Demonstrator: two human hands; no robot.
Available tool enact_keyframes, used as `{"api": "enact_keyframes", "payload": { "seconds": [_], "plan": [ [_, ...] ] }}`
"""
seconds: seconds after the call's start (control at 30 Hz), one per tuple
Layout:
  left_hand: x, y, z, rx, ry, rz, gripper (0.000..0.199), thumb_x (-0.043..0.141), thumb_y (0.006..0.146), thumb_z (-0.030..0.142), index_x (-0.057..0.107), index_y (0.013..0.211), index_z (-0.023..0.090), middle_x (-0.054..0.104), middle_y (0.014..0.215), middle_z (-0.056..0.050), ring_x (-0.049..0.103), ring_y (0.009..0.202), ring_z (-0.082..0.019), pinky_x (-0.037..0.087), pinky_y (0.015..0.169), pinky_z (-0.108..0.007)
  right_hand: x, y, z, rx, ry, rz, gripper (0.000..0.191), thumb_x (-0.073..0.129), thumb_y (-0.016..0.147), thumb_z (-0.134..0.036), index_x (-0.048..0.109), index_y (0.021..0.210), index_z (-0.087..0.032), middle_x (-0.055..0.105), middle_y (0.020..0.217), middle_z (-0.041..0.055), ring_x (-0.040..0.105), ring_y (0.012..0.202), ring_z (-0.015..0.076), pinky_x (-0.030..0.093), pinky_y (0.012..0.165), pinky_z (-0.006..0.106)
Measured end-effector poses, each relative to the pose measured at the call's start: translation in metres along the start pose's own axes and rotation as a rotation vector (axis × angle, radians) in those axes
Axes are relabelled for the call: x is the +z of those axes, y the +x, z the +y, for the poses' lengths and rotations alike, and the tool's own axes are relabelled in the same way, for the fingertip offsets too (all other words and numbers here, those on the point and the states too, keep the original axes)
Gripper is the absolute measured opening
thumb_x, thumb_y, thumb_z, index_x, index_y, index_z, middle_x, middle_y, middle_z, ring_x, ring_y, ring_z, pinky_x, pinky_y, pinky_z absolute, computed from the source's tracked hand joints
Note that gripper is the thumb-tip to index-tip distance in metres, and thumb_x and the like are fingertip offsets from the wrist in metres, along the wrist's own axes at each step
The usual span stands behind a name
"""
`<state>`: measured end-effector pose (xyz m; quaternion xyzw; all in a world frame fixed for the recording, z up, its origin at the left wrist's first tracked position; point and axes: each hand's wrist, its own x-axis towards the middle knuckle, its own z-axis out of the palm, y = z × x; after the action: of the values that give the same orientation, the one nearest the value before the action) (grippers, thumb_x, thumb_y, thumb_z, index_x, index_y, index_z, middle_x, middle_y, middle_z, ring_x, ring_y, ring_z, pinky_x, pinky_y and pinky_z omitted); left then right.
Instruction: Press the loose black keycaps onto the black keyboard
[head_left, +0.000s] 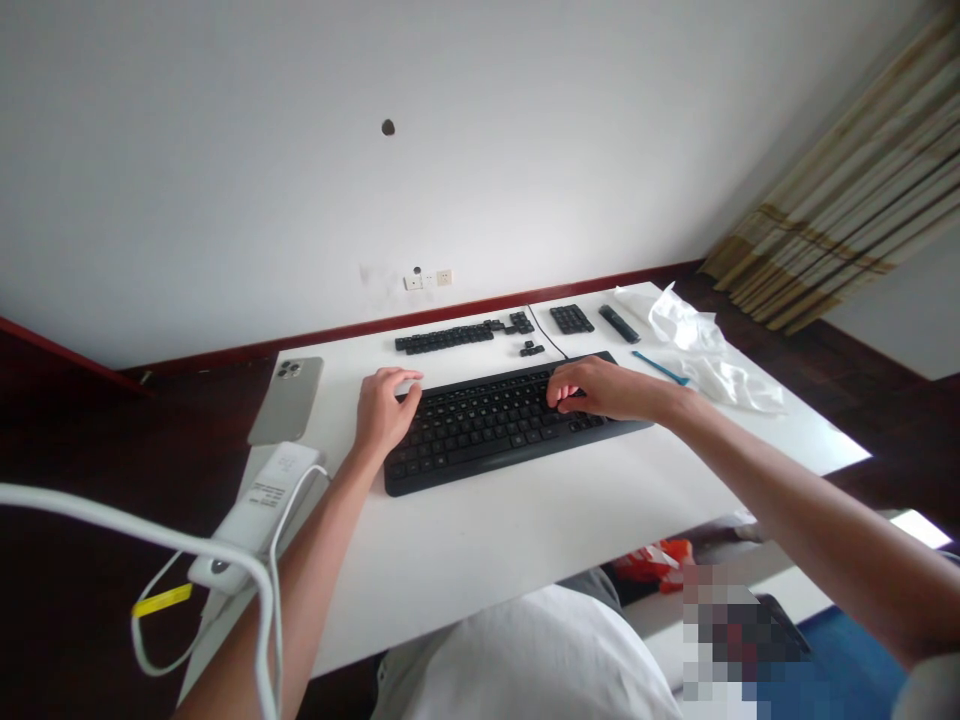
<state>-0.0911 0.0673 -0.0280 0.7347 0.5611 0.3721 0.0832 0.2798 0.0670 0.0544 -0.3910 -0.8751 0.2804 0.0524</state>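
Note:
A black keyboard (pixel 469 452) lies slightly askew on the white table, with part of its upper rows looking stripped of caps. At its left end rests my left hand (pixel 384 408), thumb and fingers apart, holding nothing. My right hand (pixel 589 387) is over the keyboard's right part with its fingers curled in and pressed together; whatever they may hold is hidden. Behind the keyboard lie loose black keycaps: a long row (pixel 444 338), a square block (pixel 571 319), and small groups (pixel 531 349) between them.
A phone (pixel 286 400) and a white power strip (pixel 259 515) with a cable occupy the table's left side. Toward the right are a dark cylindrical object (pixel 618 323), a blue stick-like tool (pixel 660 367) and crumpled white plastic (pixel 694 335). The wall rises behind the table (pixel 480 550).

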Motion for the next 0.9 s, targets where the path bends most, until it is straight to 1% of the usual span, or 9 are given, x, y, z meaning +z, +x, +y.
{"api": "enact_keyframes", "payload": {
  "seconds": [0.13,0.27,0.37,0.53,0.73,0.9],
  "plan": [
    [0.000,0.000,0.000,0.000,0.001,0.004,0.019,0.059,0.093,0.026,0.077,0.100,0.024,0.076,0.108,-0.005,0.067,0.108,-0.026,0.046,0.107,-0.044,-0.001,-0.001,-0.001,-0.034,-0.024,-0.004,0.013,0.065,0.091,-0.028,0.077,0.096,-0.025,0.076,0.100,0.0047,0.069,0.090,0.0215,0.051,0.081,0.034],
    [0.000,0.001,0.000,0.000,0.008,-0.005,0.019,0.059,0.094,0.026,0.077,0.100,0.023,0.076,0.109,-0.005,0.067,0.109,-0.026,0.045,0.108,-0.044,-0.004,-0.001,-0.006,-0.018,-0.058,-0.029,0.016,0.062,0.091,-0.025,0.076,0.098,-0.022,0.075,0.101,0.0057,0.069,0.091,0.0209,0.052,0.082,0.032],
    [0.000,0.001,0.001,0.006,0.006,-0.005,0.019,0.059,0.094,0.026,0.077,0.100,0.023,0.077,0.108,-0.005,0.067,0.108,-0.025,0.045,0.107,-0.044,-0.006,0.000,-0.009,0.008,-0.058,-0.047,0.018,0.060,0.092,-0.027,0.076,0.100,-0.021,0.076,0.102,0.0064,0.069,0.092,0.0205,0.053,0.084,0.032],
    [0.000,0.001,0.000,0.003,0.008,0.004,0.019,0.060,0.093,0.025,0.077,0.100,0.023,0.076,0.108,-0.005,0.067,0.108,-0.025,0.046,0.107,-0.044,-0.007,0.002,-0.007,0.040,-0.044,-0.055,0.021,0.060,0.094,-0.033,0.076,0.101,-0.021,0.077,0.104,0.0066,0.070,0.095,0.0220,0.052,0.084,0.032],
    [0.001,0.001,-0.001,-0.001,0.010,-0.010,0.019,0.059,0.094,0.025,0.077,0.100,0.023,0.076,0.108,-0.005,0.067,0.108,-0.026,0.046,0.108,-0.045,-0.008,0.006,-0.006,0.042,-0.068,-0.104,0.017,0.062,0.093,-0.028,0.077,0.099,-0.022,0.078,0.103,0.0056,0.070,0.093,0.0217,0.051,0.083,0.032],
    [0.000,0.001,0.000,0.000,0.013,-0.010,0.019,0.059,0.094,0.025,0.077,0.100,0.023,0.076,0.109,-0.006,0.067,0.108,-0.026,0.046,0.108,-0.045,-0.010,0.006,-0.009,0.047,-0.063,-0.099,0.017,0.062,0.093,-0.028,0.077,0.097,-0.021,0.077,0.101,0.0059,0.070,0.093,0.0212,0.051,0.083,0.032]
  ]
}}
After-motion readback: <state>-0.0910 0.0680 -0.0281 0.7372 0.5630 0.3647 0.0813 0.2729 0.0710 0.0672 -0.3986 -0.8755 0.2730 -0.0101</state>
